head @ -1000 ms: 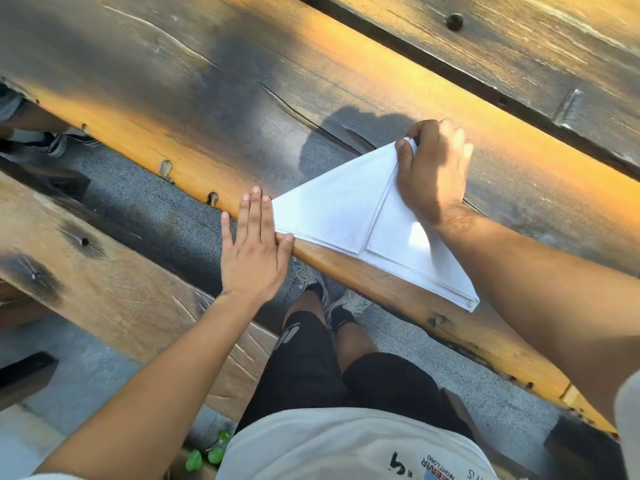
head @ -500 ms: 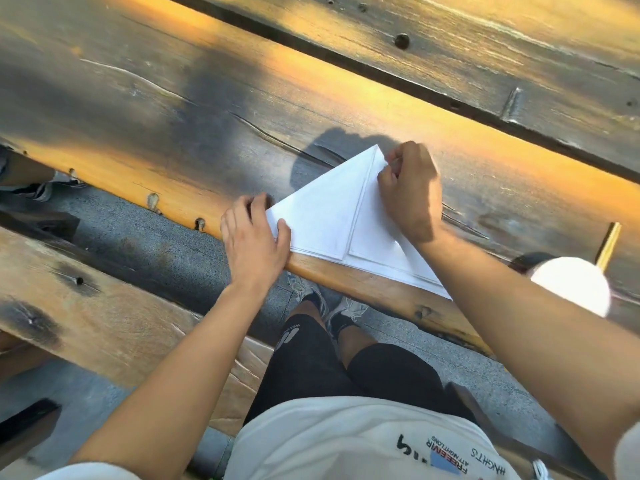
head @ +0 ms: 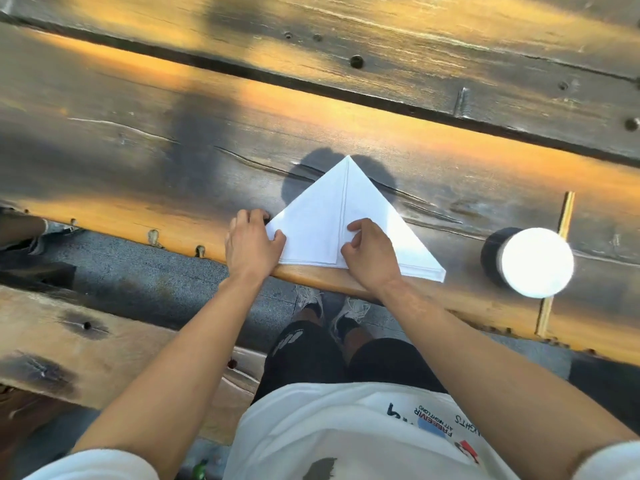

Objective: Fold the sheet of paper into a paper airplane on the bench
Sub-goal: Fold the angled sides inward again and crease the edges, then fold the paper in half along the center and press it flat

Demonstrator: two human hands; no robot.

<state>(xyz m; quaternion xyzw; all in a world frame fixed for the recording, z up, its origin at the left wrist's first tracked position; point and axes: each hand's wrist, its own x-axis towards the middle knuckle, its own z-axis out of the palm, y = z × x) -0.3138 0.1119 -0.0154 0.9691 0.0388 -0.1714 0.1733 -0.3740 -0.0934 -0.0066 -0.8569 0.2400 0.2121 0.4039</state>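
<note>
Left hand (head: 251,245) curled on paper's left corner, fingers pressing it flat on table (head: 138,168). Paper (head: 322,220) folded into triangle, tip pointing away, base along table's near edge, centre seam visible. Right hand (head: 372,254) curled on paper just right of seam, fingertips pinching flap edge near base. White round lid (head: 535,261) on dark object, well right of paper.

paper (head: 322,216) on counter (head: 138,168) near edge | left hand (head: 251,245) on its left corner | right hand (head: 372,256) on its middle | cup (head: 535,262) right of paper
</note>
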